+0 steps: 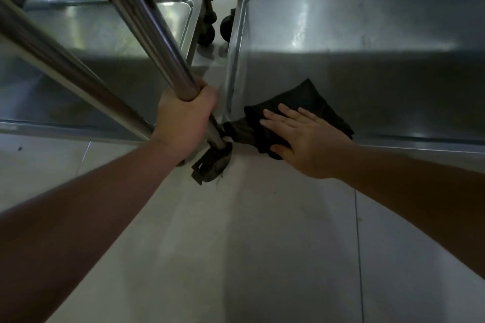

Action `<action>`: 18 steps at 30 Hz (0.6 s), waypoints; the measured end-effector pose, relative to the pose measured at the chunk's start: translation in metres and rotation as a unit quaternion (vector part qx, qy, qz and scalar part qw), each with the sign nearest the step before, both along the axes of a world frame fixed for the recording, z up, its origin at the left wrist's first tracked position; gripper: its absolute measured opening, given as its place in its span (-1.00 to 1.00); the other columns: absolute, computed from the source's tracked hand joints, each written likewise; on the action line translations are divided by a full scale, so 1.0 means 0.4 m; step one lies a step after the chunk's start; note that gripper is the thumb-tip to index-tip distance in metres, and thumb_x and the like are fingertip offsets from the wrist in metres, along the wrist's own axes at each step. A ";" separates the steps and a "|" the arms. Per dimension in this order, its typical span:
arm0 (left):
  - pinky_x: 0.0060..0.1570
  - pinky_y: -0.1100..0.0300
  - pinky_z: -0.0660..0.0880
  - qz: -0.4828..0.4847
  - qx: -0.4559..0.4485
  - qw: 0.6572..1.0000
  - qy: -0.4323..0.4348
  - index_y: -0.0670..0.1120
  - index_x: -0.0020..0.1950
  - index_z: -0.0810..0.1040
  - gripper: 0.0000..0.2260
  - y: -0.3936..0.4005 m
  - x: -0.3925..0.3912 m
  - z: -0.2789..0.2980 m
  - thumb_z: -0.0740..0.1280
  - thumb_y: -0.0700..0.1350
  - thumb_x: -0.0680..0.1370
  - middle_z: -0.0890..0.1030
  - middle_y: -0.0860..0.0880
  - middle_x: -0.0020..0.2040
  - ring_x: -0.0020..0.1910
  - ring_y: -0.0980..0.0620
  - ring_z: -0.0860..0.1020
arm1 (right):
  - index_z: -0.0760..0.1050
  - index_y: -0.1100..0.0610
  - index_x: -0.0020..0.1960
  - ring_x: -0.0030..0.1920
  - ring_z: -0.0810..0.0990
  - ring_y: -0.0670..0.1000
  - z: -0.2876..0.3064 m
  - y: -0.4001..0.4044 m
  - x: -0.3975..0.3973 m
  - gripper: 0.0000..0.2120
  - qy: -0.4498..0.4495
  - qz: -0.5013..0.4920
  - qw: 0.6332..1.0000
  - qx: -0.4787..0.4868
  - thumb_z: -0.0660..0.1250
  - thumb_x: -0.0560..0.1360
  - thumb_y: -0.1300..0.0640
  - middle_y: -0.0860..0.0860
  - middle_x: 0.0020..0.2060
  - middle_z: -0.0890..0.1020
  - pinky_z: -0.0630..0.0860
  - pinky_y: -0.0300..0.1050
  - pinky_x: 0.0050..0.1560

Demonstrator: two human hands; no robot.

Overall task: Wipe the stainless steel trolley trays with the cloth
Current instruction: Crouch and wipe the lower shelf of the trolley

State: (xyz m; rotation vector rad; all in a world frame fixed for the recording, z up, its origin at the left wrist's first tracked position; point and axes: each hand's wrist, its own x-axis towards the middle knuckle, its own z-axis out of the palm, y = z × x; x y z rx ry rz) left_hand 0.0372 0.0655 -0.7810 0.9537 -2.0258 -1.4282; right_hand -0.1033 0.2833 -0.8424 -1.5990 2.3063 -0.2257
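Hands: left hand (183,118) clenched round the trolley post (157,42), right hand (301,136) flat, fingers straight, pressing the dark cloth (309,102) into the near-left corner of the lower tray (367,47); best worked with even pressure, overlapping strokes outward.

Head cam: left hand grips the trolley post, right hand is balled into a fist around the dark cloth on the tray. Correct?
Not quite. In the head view the right hand lies flat with fingers straight, pressing the dark cloth on the tray, not balled round it. The left hand does grip the trolley post.
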 end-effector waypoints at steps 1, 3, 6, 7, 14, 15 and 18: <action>-0.17 0.19 0.62 0.011 -0.002 1.000 -0.028 -0.03 -0.15 0.65 -0.83 0.000 0.007 0.003 0.44 0.06 0.42 0.63 0.04 -0.27 -0.26 0.15 0.62 | -0.04 -0.19 0.67 0.62 -0.23 -0.18 0.001 0.025 -0.013 -0.42 -0.003 -0.001 1.000 0.004 0.00 0.70 -0.24 -0.26 0.64 -0.06 -0.22 -0.06 0.61; -0.22 0.18 0.57 0.028 -0.016 0.995 -0.096 0.12 -0.05 0.63 -0.78 0.010 0.025 0.011 0.44 0.19 0.40 0.65 0.11 -0.21 -0.25 0.24 0.61 | -0.07 -0.21 0.67 0.61 -0.27 -0.21 0.001 0.068 -0.038 -0.42 -0.010 -0.003 1.000 0.015 0.01 0.70 -0.22 -0.28 0.64 -0.08 -0.25 -0.07 0.60; -0.20 0.17 0.45 0.062 0.021 0.972 -0.228 0.29 0.04 0.57 -0.73 0.064 0.067 0.005 0.45 0.29 0.39 0.62 0.12 -0.10 -0.11 0.15 0.60 | -0.11 -0.23 0.66 0.60 -0.31 -0.21 -0.005 0.133 -0.067 -0.43 -0.007 -0.015 0.999 0.030 -0.03 0.69 -0.21 -0.29 0.64 -0.13 -0.28 -0.07 0.58; -0.18 0.14 0.46 0.059 0.065 0.956 -0.280 0.22 0.12 0.59 -0.63 0.089 0.083 -0.006 0.46 0.31 0.38 0.62 0.06 -0.03 -0.05 0.05 0.60 | -0.13 -0.24 0.66 0.60 -0.32 -0.21 -0.007 0.158 -0.077 -0.43 -0.006 -0.019 0.999 0.035 -0.05 0.69 -0.21 -0.30 0.63 -0.15 -0.28 -0.05 0.58; 0.02 0.10 0.56 -0.227 0.025 0.848 -0.477 0.11 0.11 0.52 -0.69 0.282 0.011 -0.024 0.43 0.24 0.50 0.59 0.04 0.07 0.02 0.05 0.58 | -0.22 -0.30 0.63 0.53 -0.42 -0.31 -0.009 0.333 -0.166 -0.41 -0.007 -0.028 0.998 0.051 -0.17 0.63 -0.30 -0.35 0.59 -0.22 -0.30 -0.06 0.57; -0.01 0.11 0.56 -0.256 -0.031 0.851 -0.459 0.12 0.16 0.50 -0.69 0.310 -0.021 -0.019 0.42 0.22 0.51 0.59 0.07 0.07 -0.01 0.08 0.59 | -0.21 -0.31 0.63 0.52 -0.43 -0.33 -0.009 0.354 -0.177 -0.40 -0.009 -0.029 0.998 0.051 -0.18 0.63 -0.31 -0.36 0.58 -0.22 -0.31 -0.07 0.56; -0.01 0.12 0.46 -0.322 -0.207 0.844 -0.375 0.11 0.41 0.43 -0.54 0.393 -0.107 -0.006 0.39 0.13 0.53 0.54 0.04 0.23 0.08 0.04 0.55 | -0.20 -0.32 0.63 0.49 -0.45 -0.36 -0.015 0.414 -0.205 -0.42 -0.004 -0.039 0.998 0.047 -0.11 0.65 -0.29 -0.38 0.58 -0.21 -0.29 -0.07 0.55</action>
